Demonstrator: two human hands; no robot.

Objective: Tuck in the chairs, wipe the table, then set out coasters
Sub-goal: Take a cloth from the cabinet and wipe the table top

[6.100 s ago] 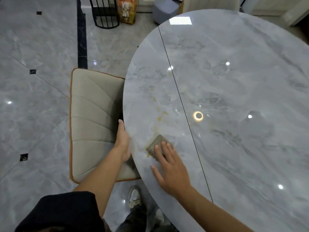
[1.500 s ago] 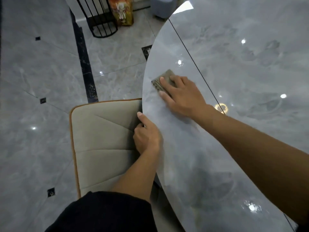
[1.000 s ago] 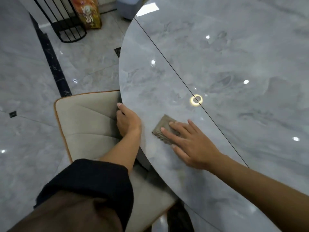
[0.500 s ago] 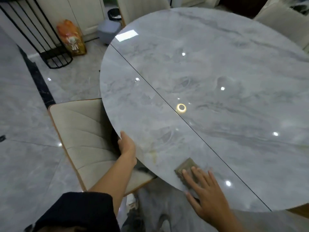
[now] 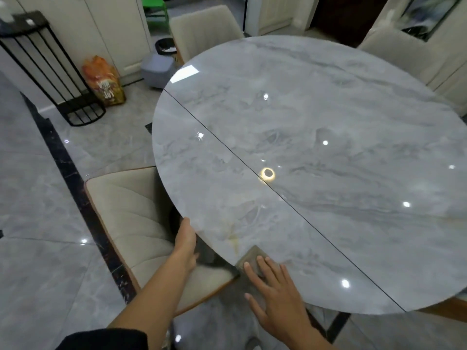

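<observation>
Now wiping: my right hand (image 5: 275, 296), fingers straight, presses a grey cloth (image 5: 249, 258) at the marble tabletop (image 5: 328, 122)'s near edge. My left hand (image 5: 185, 239) meets the rim, grip unclear. Next, I should sweep the yellowish smear (image 5: 235, 239) beside the cloth.

**Cloth pulled back to the near rim**

The right hand (image 5: 275, 296), fingers flat on the cloth (image 5: 249, 258), now sits at the nearest edge of the table (image 5: 328, 147), with the cloth reaching the rim. A second and a half ago it pressed far up the left curve, then further in, beside the seam. The left hand (image 5: 185, 242) has slid down the rim too, and its thumb now lies along the edge. The yellow spots scattered six seconds ago are now a faint streak (image 5: 235, 242) just beside the cloth.
</observation>
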